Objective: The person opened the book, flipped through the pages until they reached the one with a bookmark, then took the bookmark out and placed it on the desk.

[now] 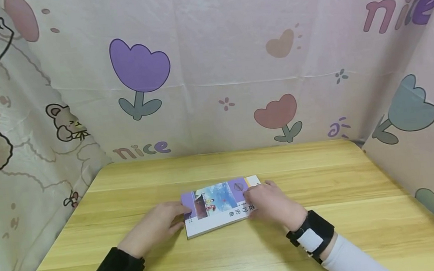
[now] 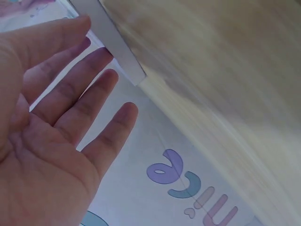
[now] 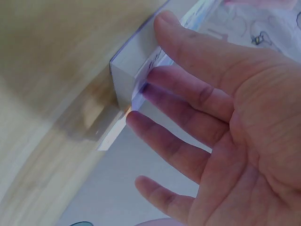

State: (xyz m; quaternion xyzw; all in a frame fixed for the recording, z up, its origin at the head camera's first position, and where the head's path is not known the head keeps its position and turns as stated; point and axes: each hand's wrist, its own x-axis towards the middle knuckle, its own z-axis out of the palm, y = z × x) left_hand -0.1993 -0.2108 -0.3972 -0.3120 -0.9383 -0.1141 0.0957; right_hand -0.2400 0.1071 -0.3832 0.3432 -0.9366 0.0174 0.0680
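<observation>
A thin paperback book (image 1: 216,205) lies on the wooden table, its white, purple and blue illustrated cover facing up and its lettering upside down. My left hand (image 1: 160,221) is at the book's left end, a fingertip over the cover's edge and the thumb low beside it. In the left wrist view the fingers (image 2: 101,84) are fairly straight and spread. My right hand (image 1: 272,204) rests on the right end, covering part of the title. The right wrist view has the thumb (image 3: 169,28) by the book's long edge and extended fingers against the cover.
The light wooden table (image 1: 229,261) ends at a printed cloth backdrop (image 1: 202,67) behind, with more cloth on both sides. A black band (image 1: 118,269) circles the left wrist, and another black band (image 1: 313,235) the right.
</observation>
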